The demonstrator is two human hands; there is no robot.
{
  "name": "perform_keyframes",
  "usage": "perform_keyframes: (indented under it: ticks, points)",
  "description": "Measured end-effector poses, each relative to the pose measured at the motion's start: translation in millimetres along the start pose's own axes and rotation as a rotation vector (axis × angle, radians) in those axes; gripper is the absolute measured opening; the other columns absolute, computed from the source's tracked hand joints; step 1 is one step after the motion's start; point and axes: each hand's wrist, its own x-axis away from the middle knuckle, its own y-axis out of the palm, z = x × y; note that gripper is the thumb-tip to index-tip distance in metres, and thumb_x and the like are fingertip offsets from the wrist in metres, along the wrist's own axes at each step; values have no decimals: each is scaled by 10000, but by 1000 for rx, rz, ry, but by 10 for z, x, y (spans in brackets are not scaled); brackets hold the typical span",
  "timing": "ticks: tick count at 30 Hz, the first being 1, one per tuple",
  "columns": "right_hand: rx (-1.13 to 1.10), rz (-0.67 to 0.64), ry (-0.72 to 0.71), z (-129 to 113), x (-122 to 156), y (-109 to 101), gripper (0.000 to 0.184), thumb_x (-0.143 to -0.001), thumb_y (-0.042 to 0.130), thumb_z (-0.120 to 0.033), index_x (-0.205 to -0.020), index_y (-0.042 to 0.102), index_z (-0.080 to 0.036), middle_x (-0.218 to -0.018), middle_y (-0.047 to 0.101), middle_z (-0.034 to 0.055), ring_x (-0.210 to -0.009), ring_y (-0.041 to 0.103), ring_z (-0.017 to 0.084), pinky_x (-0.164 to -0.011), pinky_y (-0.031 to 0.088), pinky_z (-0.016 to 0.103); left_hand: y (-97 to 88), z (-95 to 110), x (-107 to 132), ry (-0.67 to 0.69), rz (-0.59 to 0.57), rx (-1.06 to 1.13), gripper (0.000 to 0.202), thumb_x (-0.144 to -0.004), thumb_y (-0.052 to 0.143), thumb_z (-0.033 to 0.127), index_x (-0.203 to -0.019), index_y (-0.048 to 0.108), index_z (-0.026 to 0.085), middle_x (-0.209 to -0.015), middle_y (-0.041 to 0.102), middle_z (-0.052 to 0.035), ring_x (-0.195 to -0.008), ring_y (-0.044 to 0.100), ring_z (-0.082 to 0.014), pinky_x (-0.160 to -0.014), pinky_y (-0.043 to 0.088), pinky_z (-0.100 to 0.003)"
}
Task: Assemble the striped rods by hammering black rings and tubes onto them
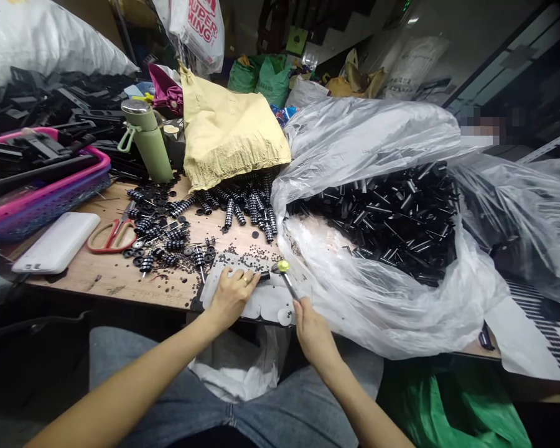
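My left hand (233, 291) is closed around a short black tube (264, 275), low over a pale sheet (273, 297) at the table's front edge. Its fingers hide most of the tube. My right hand (313, 333) grips the handle of a small hammer (288, 283) with a yellow face. The hammer head is right by the tube's free end; whether they touch I cannot tell. Tiny black rings (249, 251) lie scattered just beyond the sheet. To the left are several black ribbed rods (198, 256) with metal pins.
An open clear plastic bag (373, 118) full of black tubes (401, 218) fills the right. A yellow sack (233, 130) spills ribbed rods at the back. On the left are scissors (114, 236), a white power bank (58, 242), a green flask (149, 143) and a pink-rimmed basket (98, 163).
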Motion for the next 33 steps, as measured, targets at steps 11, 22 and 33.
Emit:
perform_keyframes:
  ticks: [11,22,33]
  points:
    - [12,-159,-281,-568,76,147,359,-907,167,-382,-800,464,-210,-645,598,34,-546,564,180,-483,320,244,370,309,22,1,-22,13,570,-778,311,172,-1316,207,15,-1308,362,-206,-1221,324,-257,-999,232,-449]
    - [169,83,-89,-22,-369,199,313,-897,229,-422,-770,443,-232,-669,595,16,-621,584,209,-497,353,272,209,621,210,54,-32,498,461,-749,410,169,-1206,466,177,-880,590,-178,-784,563,-273,-619,485,-390]
    - [455,491,-237,141,-631,667,311,-862,362,-370,-956,547,-139,-981,584,105,-894,506,271,-733,374,383,-120,-556,138,-434,134,-89,444,-849,362,314,-1289,351,261,-1385,281,-86,-1282,164,-309,-988,111,-606]
